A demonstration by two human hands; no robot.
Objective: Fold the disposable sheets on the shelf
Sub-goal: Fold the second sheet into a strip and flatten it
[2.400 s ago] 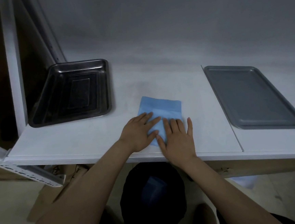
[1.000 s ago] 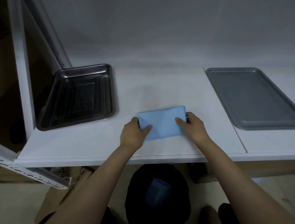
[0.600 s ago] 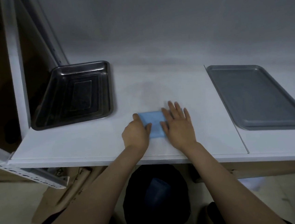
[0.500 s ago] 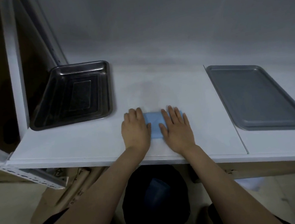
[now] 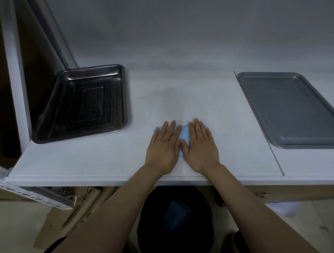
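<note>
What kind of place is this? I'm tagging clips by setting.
Probably a storeroom or clinic-style prep area, not a home: a white metal-framed shelf carrying a deep shiny steel tray, a flat grey metal tray, and a folded blue disposable sheet.

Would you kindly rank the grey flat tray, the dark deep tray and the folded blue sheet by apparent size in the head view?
1. grey flat tray, though cut off by the frame edge
2. dark deep tray, close behind, so these two are hard to separate
3. folded blue sheet, clearly smallest, mostly under both hands
</note>
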